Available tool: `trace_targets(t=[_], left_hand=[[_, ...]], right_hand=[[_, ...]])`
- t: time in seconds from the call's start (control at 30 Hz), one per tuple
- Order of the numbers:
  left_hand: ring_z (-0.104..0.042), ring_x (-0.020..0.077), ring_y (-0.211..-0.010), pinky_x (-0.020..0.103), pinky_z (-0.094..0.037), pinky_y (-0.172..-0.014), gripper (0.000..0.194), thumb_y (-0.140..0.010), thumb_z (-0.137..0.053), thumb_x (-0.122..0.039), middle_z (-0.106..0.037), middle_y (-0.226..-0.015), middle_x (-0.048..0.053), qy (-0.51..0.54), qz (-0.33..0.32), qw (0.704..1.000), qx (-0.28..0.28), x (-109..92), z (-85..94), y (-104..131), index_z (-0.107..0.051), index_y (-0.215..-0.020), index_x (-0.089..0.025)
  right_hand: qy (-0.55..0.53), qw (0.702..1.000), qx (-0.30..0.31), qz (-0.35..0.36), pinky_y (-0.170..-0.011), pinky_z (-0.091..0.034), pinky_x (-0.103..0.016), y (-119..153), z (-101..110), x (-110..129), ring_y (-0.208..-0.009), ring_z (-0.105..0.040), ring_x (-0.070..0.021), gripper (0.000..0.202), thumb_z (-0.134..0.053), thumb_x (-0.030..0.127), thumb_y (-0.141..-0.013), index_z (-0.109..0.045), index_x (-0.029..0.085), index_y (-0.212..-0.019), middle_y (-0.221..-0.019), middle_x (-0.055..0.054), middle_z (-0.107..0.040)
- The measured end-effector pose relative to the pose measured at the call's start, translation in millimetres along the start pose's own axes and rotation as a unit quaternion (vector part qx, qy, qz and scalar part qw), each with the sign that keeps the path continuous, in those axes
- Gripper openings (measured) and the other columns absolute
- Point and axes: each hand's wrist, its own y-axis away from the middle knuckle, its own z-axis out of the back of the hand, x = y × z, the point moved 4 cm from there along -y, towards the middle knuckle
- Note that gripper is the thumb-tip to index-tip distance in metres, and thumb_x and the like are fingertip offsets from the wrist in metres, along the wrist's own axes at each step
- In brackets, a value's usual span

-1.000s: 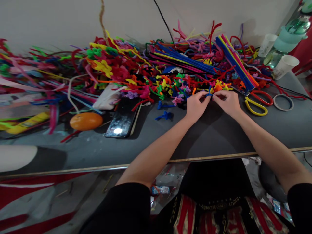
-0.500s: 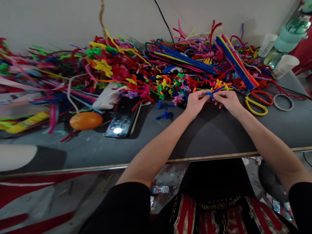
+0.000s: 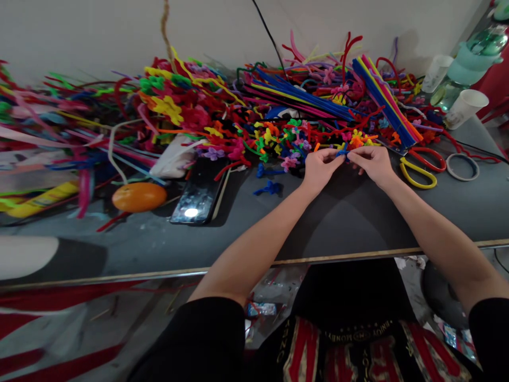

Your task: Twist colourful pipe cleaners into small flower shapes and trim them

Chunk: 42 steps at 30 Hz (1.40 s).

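Between my fingertips is a small blue pipe cleaner (image 3: 342, 153), bent into a looped shape. My left hand (image 3: 318, 171) pinches it from the left, and my right hand (image 3: 373, 163) pinches it from the right, both just above the table. The fingers partly cover the piece, so its full form is hidden. Two other blue pieces lie left of my hands: a flower-like twisted one (image 3: 269, 188) and another (image 3: 262, 170) behind it. Small multicoloured pipe-cleaner flowers (image 3: 292, 138) are heaped just beyond my left hand.
Bundles of straight pipe cleaners (image 3: 387, 101) lie on the pile at the back. Scissors (image 3: 419, 174) and a tape roll (image 3: 462, 166) are at right, near a paper cup (image 3: 466, 108) and a bottle (image 3: 461, 69). Leftward are a phone (image 3: 199, 191) and an orange oval object (image 3: 139, 197).
Both hands stay in almost the same place. The blue end that stuck out rightward over my right fingers now points up between the hands.
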Motion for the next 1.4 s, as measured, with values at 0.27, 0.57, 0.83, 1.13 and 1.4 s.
trace_targets(t=[0.27,0.57,0.83,1.13,1.4], left_hand=[[-0.074,0.0175,-0.079,0.032,-0.061,-0.078,0.027,-0.073,-0.081,-0.037,-0.08,-0.087,0.007,0.019,-0.007,1.0,0.003,-2,-0.6,2,-0.078,-0.089,-0.015],[-0.074,0.0173,-0.078,0.031,-0.06,-0.078,0.035,-0.074,-0.081,-0.049,-0.078,-0.085,0.007,0.05,-0.029,0.996,0.068,-18,-7.5,10,-0.078,-0.087,-0.017],[-0.072,0.0174,-0.074,0.031,-0.06,-0.073,0.044,-0.067,-0.084,-0.059,-0.078,-0.082,0.006,0.036,-0.034,0.995,0.09,-21,-7.6,11,-0.077,-0.08,-0.018],[-0.069,0.0152,-0.069,0.026,-0.057,-0.063,0.029,-0.07,-0.081,-0.045,-0.077,-0.076,0.005,-0.007,-0.057,0.996,0.074,-22,-4.5,11,-0.078,-0.078,-0.017],[-0.068,0.0147,-0.067,0.027,-0.056,-0.063,0.012,-0.072,-0.074,-0.025,-0.077,-0.075,0.004,-0.051,-0.051,0.997,0.035,-21,-2.1,11,-0.078,-0.079,-0.016]], right_hand=[[-0.065,0.992,0.087,-0.067,-0.04,-0.042,-0.021,-3,4,-2,-0.058,-0.06,-0.0111,0.044,-0.087,0.056,-0.059,-0.073,0.017,-0.073,-0.069,-0.003,-0.069],[-0.094,0.982,0.144,-0.076,-0.039,-0.041,-0.018,-3,7,0,-0.051,-0.056,-0.0085,0.049,-0.091,0.059,-0.048,-0.074,0.017,-0.068,-0.057,0.001,-0.065],[-0.071,0.983,0.16,-0.052,-0.039,-0.042,-0.02,-2,8,-2,-0.05,-0.057,-0.0093,0.042,-0.091,0.052,-0.053,-0.075,0.016,-0.068,-0.058,-0.001,-0.067],[-0.033,0.991,0.126,-0.006,-0.037,-0.041,-0.02,1,5,11,-0.045,-0.054,-0.0086,0.039,-0.091,0.047,-0.052,-0.072,0.015,-0.063,-0.052,-0.001,-0.065],[0.027,0.996,0.079,0.034,-0.04,-0.041,-0.025,4,4,10,-0.044,-0.049,-0.0085,0.037,-0.088,0.045,-0.058,-0.074,0.013,-0.068,-0.055,-0.002,-0.064]])
